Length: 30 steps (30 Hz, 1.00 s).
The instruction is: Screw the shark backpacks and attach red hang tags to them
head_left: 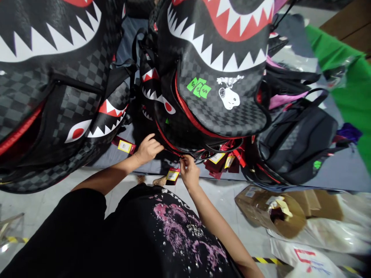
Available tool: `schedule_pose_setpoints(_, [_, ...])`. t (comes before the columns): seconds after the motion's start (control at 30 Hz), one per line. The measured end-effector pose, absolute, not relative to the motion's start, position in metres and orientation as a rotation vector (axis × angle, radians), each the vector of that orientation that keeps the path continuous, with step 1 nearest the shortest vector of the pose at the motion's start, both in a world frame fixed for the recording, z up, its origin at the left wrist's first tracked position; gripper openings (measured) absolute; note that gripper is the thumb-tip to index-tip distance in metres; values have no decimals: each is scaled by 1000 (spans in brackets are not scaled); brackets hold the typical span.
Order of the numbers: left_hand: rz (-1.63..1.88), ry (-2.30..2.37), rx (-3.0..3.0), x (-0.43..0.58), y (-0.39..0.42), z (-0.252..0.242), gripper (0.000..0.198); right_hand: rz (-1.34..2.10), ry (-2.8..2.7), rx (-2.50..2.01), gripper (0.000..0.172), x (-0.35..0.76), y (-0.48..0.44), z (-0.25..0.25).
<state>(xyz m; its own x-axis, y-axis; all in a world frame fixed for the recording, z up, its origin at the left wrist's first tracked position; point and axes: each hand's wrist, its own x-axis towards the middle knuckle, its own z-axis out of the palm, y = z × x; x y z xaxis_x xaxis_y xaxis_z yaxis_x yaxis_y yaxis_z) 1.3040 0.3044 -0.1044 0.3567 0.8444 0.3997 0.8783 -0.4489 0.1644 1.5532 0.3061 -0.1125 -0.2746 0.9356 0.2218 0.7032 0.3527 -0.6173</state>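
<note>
A black-and-grey checked backpack with a shark mouth, a white cartoon dog and green banknote prints stands in front of me. My right hand is closed in a pinch at its lower edge, on the red-lined zipper; the fingertips cover the exact spot. A dark red tag with a yellow-and-white label hangs just beside these fingers. To the left, my left hand has its fingers curled against the backpack's dark lower side, and they appear to grip the fabric there.
Another shark-mouth backpack fills the left, partly unzipped. More tags hang in a bunch to the right. A smaller dark backpack lies on the grey-covered table. An open cardboard box and white sacks are on the floor.
</note>
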Motion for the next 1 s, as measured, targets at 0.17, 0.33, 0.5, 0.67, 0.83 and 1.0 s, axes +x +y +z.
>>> schedule_pose_setpoints(0.17, [-670,-1564,-2554,1351,306,-87,27,668,-1976,-1436,25,1554,309,-111])
schedule_pose_setpoints(0.33, [-626,-1754,-2563,1348,307,-97,28,797,-1927,-1406,21,1557,308,-108])
schedule_pose_setpoints(0.5, [-694,-1831,-2600,1361,310,-95,26,838,-1936,-1387,22,1557,309,-107])
schedule_pose_setpoints(0.67, [-837,-2186,-2796,1382,321,-90,20,817,-1894,-1478,24,1566,315,-101])
schedule_pose_setpoints(0.83, [-831,-2478,-3288,1369,326,-85,22,861,-1586,-1500,24,1567,315,-82])
schedule_pose_setpoints(1.0, [-1956,-2579,-3381,1351,312,-91,53,1065,-1217,-1399,27,1553,312,-65])
